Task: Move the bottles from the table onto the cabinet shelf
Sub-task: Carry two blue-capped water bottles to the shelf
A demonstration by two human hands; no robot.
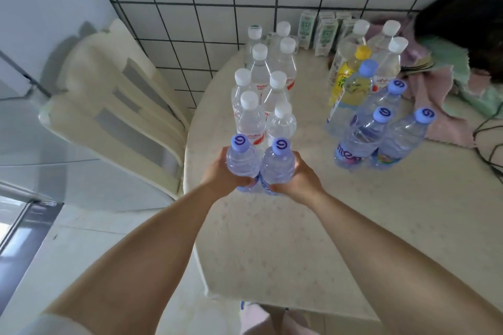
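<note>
Left hand (221, 175) wrapped around the left purple-cap bottle (243, 162), right hand (300, 178) around the right purple-cap bottle (278, 164); the two are pressed side by side at the near-left edge of the table (272, 239), probably so both go to the cabinet in one trip (cabinet not in view). White-cap bottles (251, 119) stand just behind the held pair, another purple-cap cluster (381, 139) to their right. Caps show a swirl logo; labels are partly readable at best, "nten" on one, red print illegible.
</note>
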